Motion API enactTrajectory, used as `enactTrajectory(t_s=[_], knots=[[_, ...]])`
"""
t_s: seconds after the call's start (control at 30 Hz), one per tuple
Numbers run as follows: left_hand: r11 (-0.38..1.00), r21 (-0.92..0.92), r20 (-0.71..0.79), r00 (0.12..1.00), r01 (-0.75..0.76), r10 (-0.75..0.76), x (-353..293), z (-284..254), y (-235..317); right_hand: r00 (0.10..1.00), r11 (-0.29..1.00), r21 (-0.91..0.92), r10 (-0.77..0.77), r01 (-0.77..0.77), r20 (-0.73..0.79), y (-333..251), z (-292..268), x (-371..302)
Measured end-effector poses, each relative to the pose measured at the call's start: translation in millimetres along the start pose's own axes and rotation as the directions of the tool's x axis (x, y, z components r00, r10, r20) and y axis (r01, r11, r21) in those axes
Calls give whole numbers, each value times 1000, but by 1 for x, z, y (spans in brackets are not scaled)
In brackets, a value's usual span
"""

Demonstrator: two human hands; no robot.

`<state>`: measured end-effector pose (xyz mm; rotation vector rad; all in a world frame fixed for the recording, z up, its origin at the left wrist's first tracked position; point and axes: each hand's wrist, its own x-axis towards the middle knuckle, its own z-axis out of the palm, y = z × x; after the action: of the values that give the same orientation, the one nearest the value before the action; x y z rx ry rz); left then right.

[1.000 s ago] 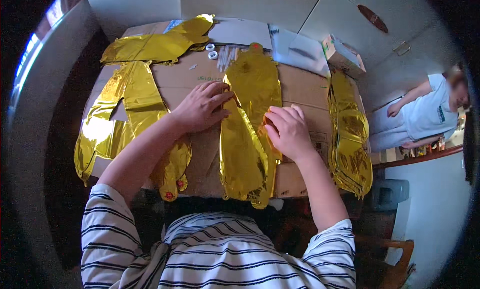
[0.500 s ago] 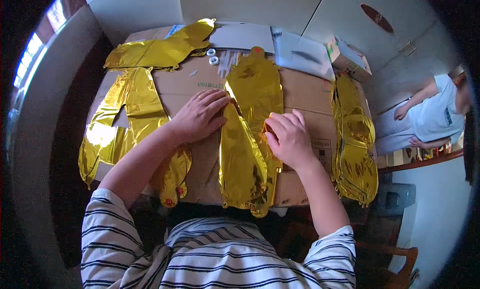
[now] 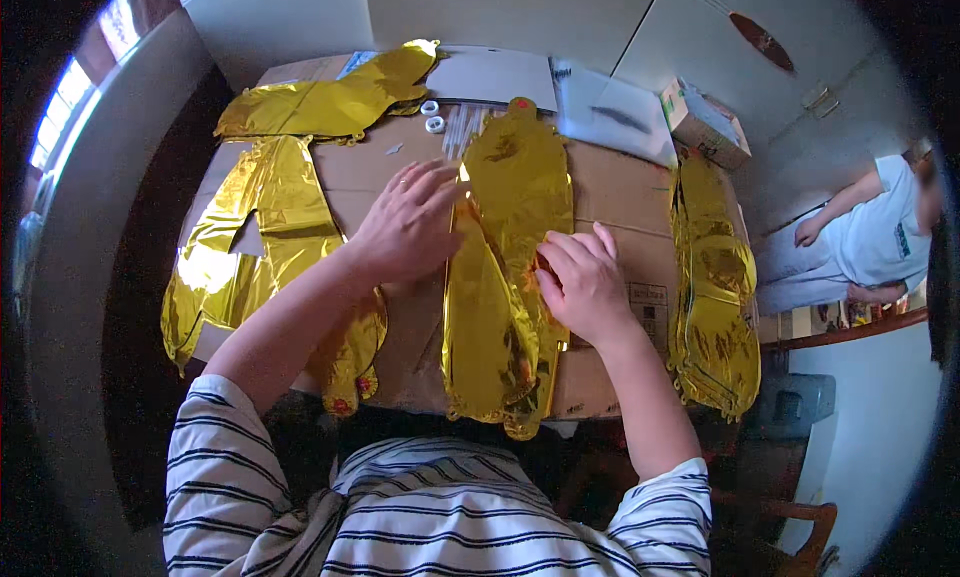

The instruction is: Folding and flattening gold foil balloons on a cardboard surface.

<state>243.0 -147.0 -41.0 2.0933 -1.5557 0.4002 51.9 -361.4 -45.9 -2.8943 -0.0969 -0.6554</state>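
A flat gold foil balloon [image 3: 495, 307] lies lengthwise in front of me, its near part folded over itself along a slanting crease. My left hand [image 3: 415, 222] hovers at its left edge, fingers spread and slightly blurred, with nothing in them. At the balloon's right edge, my right hand [image 3: 585, 282] has its fingers curled against the thumb on the foil; their exact hold is partly hidden. Another flat gold balloon [image 3: 290, 217], with a gap in its shape, lies to the left, partly under my left forearm.
Cardboard [image 3: 615, 202] covers the table. More gold balloons lie at the far left [image 3: 310, 107] and right [image 3: 715, 287]. Beyond are white tape rolls [image 3: 434, 125], clear straws [image 3: 465, 129], a plastic bag [image 3: 610, 112] and a box [image 3: 705, 127]. A person [image 3: 870, 222] is at right.
My left hand has lifted off the foil, its fingers spreading. The right hand stays at the balloon's right edge. The whole view has shifted slightly.
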Motion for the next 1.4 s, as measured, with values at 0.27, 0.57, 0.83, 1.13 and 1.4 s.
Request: enactTrajectory(t_s=[0.27,0.57,0.83,1.13,1.4], knots=[[956,-149,261,923,-252,284,28,6,4,1000,1000,5,7,-8,21,-2,-4,3],[913,-401,247,969,73,31,15,-17,-26,1000,1000,-27,16,-15,19,-1,-4,2],[701,-667,159,967,253,-198,-14,-19,-40,999,1000,5,24,-24,29,-1,-2,1],[752,-168,227,768,637,-599,-31,-51,17,999,1000,-22,16,-15,29,-5,-4,1],[778,38,474,674,627,-566,-46,-78,39,1000,1000,-27,-14,15,25,-4,-3,3]])
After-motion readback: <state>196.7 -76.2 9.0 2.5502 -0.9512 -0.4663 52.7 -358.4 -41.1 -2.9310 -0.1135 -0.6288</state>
